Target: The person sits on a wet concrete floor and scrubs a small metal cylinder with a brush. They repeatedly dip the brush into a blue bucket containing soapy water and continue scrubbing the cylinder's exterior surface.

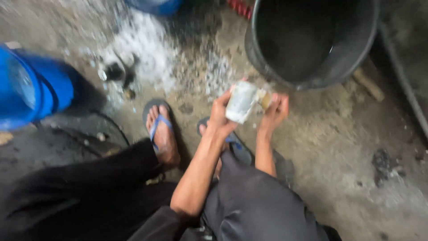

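My left hand (220, 114) grips a pale, soapy cylinder-shaped cup (241, 101), held tilted above the concrete floor. My right hand (275, 111) is closed around a small yellowish scrubbing piece (266, 100) pressed against the cup's right end. Both hands hover just below the rim of a large black bucket (312, 42). The view is blurred by motion, so the cup's details are unclear.
A blue plastic container (33, 89) stands at the left. White foam (147, 44) spreads over the wet floor ahead. My feet in blue-strapped sandals (159, 127) rest below the hands. A pipe (405, 85) runs along the right edge, with another blue vessel (156, 5) at the top.
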